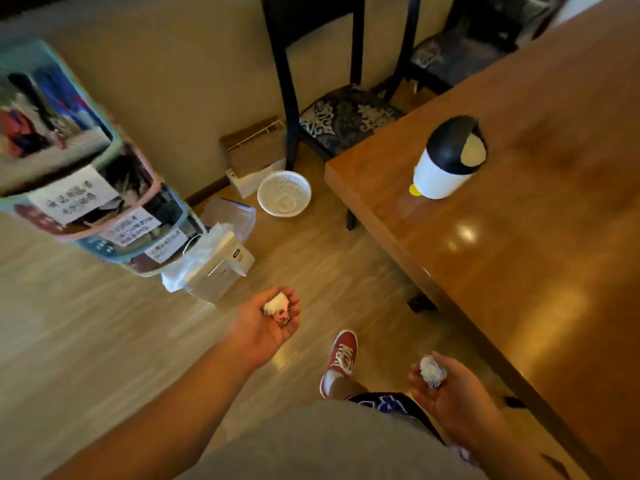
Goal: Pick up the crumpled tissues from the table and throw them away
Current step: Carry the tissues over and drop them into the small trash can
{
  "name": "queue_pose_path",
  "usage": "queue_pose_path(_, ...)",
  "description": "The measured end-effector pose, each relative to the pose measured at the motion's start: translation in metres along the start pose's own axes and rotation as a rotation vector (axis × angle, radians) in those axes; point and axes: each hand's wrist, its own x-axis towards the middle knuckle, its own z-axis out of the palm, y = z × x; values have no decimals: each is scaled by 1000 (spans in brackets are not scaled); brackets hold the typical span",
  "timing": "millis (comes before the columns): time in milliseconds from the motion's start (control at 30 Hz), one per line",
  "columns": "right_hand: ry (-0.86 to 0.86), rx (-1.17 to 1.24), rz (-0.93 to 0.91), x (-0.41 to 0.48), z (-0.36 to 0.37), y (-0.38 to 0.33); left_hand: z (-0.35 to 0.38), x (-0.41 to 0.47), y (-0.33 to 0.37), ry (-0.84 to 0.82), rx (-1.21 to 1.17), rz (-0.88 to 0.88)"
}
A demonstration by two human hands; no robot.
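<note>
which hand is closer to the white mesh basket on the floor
Left. The left hand, holding a crumpled tissue, reaches out just below the white basket. The right hand is held back beside the table.

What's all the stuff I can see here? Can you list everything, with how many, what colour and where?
crumpled tissue: 2, white, one in each hand; the other on the right
table: 1, brown wood, right side
penguin-shaped bin: 1, black and white, on the table near its corner
basket: 1, white mesh, on the floor by the table corner
chair: 2, dark frames with patterned seats, by the wall; second further right
storage drawers: 1 stack, pastel trim with paper labels, left
boxes and bags: several, white or clear, on the floor beside the drawers
red shoe: 1, on the floor
left hand: holding a tissue
right hand: holding a tissue
</note>
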Motion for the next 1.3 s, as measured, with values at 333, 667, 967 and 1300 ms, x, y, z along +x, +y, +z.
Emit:
queue_pose_path(333, -100, -45, -16, 69, 69, -132, 61, 64, 63, 81, -32, -33)
queue_pose_path(667, -151, 59, -88, 111, 146, -215, 121, 146, 162, 42, 147, -112)
queue_pose_path(967, 214, 578, -128, 92, 114, -241, 269, 234, 231, -300, 547, -291)
queue_pose_path(1300, 1072, 268, -1037, -11, 97, -338, 340, 250, 208, -399, 696, -398)
